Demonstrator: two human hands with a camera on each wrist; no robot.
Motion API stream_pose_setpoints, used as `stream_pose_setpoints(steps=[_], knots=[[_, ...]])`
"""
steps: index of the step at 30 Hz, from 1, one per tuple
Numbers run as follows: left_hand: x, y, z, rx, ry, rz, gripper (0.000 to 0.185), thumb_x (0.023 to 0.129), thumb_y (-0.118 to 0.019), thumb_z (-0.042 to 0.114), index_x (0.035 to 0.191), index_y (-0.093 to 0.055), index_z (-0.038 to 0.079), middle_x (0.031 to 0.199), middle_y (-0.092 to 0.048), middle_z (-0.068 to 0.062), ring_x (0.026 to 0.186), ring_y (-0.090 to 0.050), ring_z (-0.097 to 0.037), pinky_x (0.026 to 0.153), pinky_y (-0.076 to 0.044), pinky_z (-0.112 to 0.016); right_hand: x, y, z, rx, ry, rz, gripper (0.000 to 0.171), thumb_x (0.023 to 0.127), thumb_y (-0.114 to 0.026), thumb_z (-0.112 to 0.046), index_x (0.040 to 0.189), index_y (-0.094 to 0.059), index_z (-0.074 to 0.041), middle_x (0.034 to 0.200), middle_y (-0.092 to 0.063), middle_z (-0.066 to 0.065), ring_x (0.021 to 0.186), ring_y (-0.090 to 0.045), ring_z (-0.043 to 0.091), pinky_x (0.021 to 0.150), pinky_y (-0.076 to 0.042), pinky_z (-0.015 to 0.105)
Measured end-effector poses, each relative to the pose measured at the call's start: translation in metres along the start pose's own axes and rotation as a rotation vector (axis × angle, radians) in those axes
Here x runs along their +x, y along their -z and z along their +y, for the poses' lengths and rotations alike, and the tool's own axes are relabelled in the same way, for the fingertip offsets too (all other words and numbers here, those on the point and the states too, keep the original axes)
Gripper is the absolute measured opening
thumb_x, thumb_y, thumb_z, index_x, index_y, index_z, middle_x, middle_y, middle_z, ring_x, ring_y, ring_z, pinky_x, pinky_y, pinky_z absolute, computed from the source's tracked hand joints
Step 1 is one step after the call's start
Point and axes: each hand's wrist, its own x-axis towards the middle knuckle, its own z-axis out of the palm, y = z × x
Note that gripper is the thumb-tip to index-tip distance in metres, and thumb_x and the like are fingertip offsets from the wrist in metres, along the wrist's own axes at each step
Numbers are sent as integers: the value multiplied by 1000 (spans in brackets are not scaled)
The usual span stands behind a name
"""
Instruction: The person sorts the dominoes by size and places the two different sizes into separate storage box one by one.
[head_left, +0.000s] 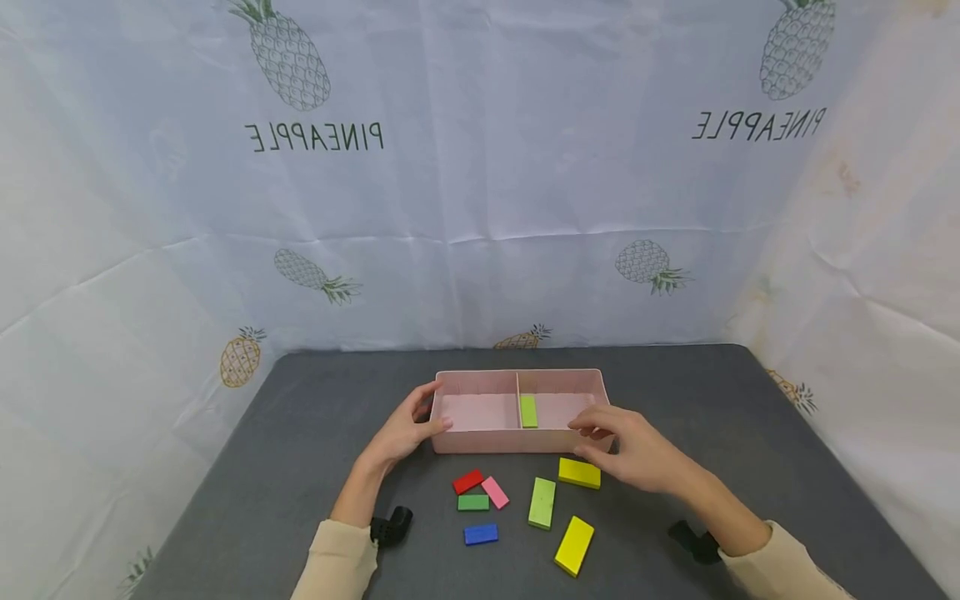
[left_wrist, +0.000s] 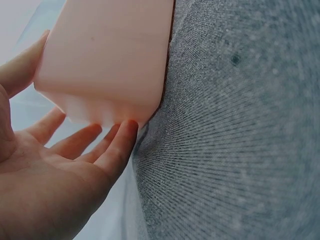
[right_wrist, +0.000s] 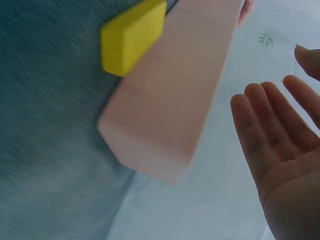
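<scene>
A pink two-compartment box (head_left: 480,442) stands on the dark table. My left hand (head_left: 402,429) holds its left end, thumb at the front rim and fingers along the end wall. In the left wrist view, those fingertips (left_wrist: 131,127) touch the pink wall. Over the box's front right corner hovers my right hand (head_left: 637,450), fingers loosely bent. The right wrist view shows that palm (right_wrist: 290,175) holding nothing. Inside the right compartment, a light green block (head_left: 528,411) lies against the divider. A yellow block (head_left: 579,472) is just in front of the box, below the right hand.
Nearer me lie a light green block (head_left: 542,503) and another yellow block (head_left: 574,546). Smaller red (head_left: 468,481), pink (head_left: 495,492), green (head_left: 473,502) and blue blocks (head_left: 481,534) lie left of them. A pineapple-print cloth (head_left: 465,183) hangs behind the table (head_left: 300,467).
</scene>
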Motion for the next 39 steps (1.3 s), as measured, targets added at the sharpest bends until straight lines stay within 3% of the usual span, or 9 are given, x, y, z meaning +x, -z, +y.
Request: stream_pose_setpoints(steps=[5,10,17,24,27,34,39], knots=[[-1,0,-1,-10,-7,-10,77,93,-76,19,157,-35,11,164,-27,-17,146,-32,-43,110,-35,-62,-15,-7,6,25,-33,9,31,90,-79,-14,120,-70,-8,105,-69,3,91,-66,15,80,-59,38],[1,0,-1,-10,-10,-8,75,94,-74,15,158,-34,11,164,-27,-16,146,-33,-43,110,-35,-62,-23,-16,13,32,-80,-23,31,92,-78,-20,120,-69,-11,110,-69,3,97,-66,23,83,-58,38],[2,-3,2,-12,10,2,76,94,-72,10,158,-32,8,164,-25,-18,146,-30,-45,111,-33,-64,-30,-25,20,33,-109,-75,34,93,-77,-26,121,-68,-10,117,-69,4,99,-66,22,82,-57,36],[-16,-6,32,-12,-2,-3,72,96,-69,7,157,-32,1,163,-26,-23,144,-31,-49,110,-33,-65,-33,-28,24,26,-130,-112,39,92,-78,-29,124,-68,-9,118,-69,3,100,-64,19,84,-56,36],[-14,-5,30,-18,0,-9,73,95,-70,7,157,-31,1,163,-26,-22,145,-30,-49,111,-32,-65,-34,-28,25,52,-144,-126,39,91,-78,-28,124,-67,-9,118,-68,2,99,-65,17,84,-57,34],[-1,-4,4,0,3,15,74,95,-70,8,158,-31,6,164,-25,-19,146,-31,-46,110,-34,-64,-35,-29,23,111,-143,-177,40,92,-78,-25,126,-65,-8,114,-65,1,93,-61,11,78,-55,28],[0,-2,-1,-7,-1,17,75,94,-73,13,158,-34,10,164,-27,-17,146,-31,-45,110,-35,-63,-32,-33,21,115,-157,-202,45,89,-80,-19,130,-63,-8,121,-61,3,97,-60,13,80,-57,28]])
